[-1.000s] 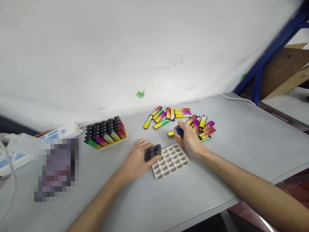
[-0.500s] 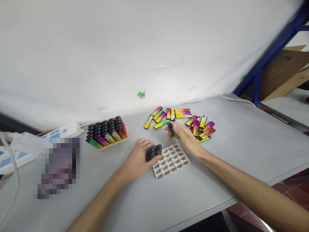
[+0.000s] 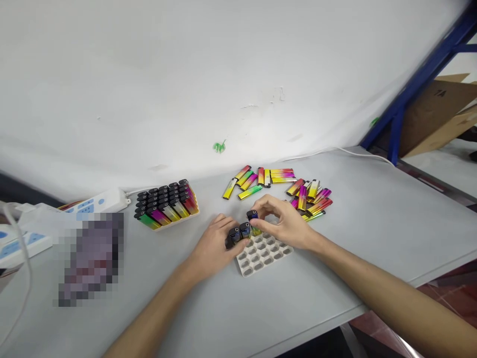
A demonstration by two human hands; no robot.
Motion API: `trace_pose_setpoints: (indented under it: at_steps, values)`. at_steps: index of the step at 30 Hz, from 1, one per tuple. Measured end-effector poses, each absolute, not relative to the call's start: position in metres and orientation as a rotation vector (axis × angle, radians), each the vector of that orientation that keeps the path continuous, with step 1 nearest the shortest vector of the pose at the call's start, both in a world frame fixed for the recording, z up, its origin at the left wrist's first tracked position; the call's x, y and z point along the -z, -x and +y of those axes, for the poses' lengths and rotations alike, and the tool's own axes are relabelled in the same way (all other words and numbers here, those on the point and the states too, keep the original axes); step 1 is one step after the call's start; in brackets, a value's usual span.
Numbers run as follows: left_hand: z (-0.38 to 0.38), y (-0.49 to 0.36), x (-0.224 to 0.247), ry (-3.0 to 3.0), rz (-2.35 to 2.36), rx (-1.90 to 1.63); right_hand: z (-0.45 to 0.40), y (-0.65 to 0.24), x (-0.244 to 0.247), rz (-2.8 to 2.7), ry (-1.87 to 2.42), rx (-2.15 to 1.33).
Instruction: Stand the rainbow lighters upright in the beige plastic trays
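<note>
Since half a second ago, the right hand [image 3: 279, 223] has come in over the far side of the tray [image 3: 262, 260], and its lighter [image 3: 255, 229] now stands more upright, next to the left hand's two lighters [image 3: 245, 229]. The left hand [image 3: 218, 243] looks to have stayed in the same spot.

My guess is that the step in hand is putting this lighter next to the other two. That calls for a straight lighter, a hole right under it, and a soft push down, with the two kept from tipping. I can't tell if its bottom is in a hole yet.

The right hand's arm reaches in from the near right of the tray. Its wrist is bent over, with the thumb on the near side and the fingers curled on the far side, pinched on the one lighter. The left hand sits at the tray's left edge, back up. Its fingers are closed round the two lighters, thumb in front.

Many holes in the tray show nothing in them. Loose lighters [image 3: 318, 205] lie on the tabletop [image 3: 357, 219], past the tray and to its right. A full tray [image 3: 178, 222] sits past it on the left.
</note>
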State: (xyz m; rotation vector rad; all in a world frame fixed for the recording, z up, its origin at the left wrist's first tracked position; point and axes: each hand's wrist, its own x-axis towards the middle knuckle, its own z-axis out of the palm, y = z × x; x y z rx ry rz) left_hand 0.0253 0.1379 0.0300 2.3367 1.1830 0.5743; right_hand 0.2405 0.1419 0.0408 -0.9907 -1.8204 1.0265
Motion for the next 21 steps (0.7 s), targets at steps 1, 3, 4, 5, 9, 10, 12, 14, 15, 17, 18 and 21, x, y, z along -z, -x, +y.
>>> trace_pose_setpoints:
  at_steps: [1,3,4,5,9,10,12,14,15,17,18,21]
  values:
    - [0.1379,-0.0252,-0.0302,-2.337,1.182,-0.571,0.1417,-0.2407,-0.0407,-1.829,0.989,-1.027]
    - [0.1380,-0.0246,-0.0309,-2.337,1.185,-0.575,0.1410,-0.2410,-0.0411,-1.843,0.983,-1.038]
    - [0.1382,-0.0240,-0.0313,-2.338,1.189,-0.581,0.1405,-0.2411,-0.0416,-1.846,0.979,-1.045]
    - [0.1387,-0.0233,-0.0317,-2.340,1.190,-0.586,0.1401,-0.2412,-0.0422,-1.845,0.978,-1.055]
    - [0.1415,-0.0195,-0.0324,-2.361,1.167,-0.591,0.1395,-0.2414,-0.0434,-1.816,0.982,-1.112]
    - [0.1422,-0.0187,-0.0323,-2.365,1.163,-0.592,0.1398,-0.2415,-0.0427,-1.821,0.980,-1.110]
    - [0.1430,-0.0177,-0.0321,-2.364,1.155,-0.593,0.1411,-0.2417,-0.0403,-1.852,0.972,-1.080]
    - [0.1433,-0.0173,-0.0320,-2.358,1.154,-0.597,0.1424,-0.2419,-0.0376,-1.897,0.958,-1.056]
    - [0.1433,-0.0173,-0.0321,-2.356,1.156,-0.601,0.1429,-0.2422,-0.0368,-1.919,0.949,-1.052]
    - [0.1432,-0.0171,-0.0328,-2.355,1.161,-0.605,0.1431,-0.2432,-0.0369,-1.968,0.944,-1.032]
    - [0.1432,-0.0169,-0.0332,-2.355,1.165,-0.605,0.1431,-0.2441,-0.0379,-2.003,0.957,-1.004]
    - [0.1433,-0.0155,-0.0344,-2.360,1.163,-0.599,0.1438,-0.2482,-0.0431,-2.143,1.036,-0.855]
